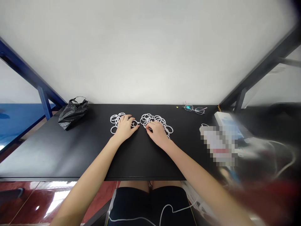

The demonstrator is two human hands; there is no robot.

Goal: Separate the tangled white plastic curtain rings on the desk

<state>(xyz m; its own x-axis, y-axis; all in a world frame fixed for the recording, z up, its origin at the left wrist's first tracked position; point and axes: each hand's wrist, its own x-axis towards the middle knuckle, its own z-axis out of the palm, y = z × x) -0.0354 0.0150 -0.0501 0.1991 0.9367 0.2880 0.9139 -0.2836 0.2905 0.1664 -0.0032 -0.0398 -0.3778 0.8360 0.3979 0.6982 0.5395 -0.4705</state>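
Two clusters of thin white plastic rings, which look like curtain rings, lie on the black table. My left hand rests over the left cluster of white rings, palm down with its fingers spread. One ring shows between its thumb and index finger. On the right cluster of white rings, my right hand has its fingers bent and the thumb close to the index finger, pinching at a ring by the near left side. Both hands hide part of the rings beneath them.
A crumpled black plastic bag sits at the table's far left. Eyeglasses lie near the back wall, right of the rings. Further right are a white box, a blurred-out item and white cables. The black table has blue frame bars at left.
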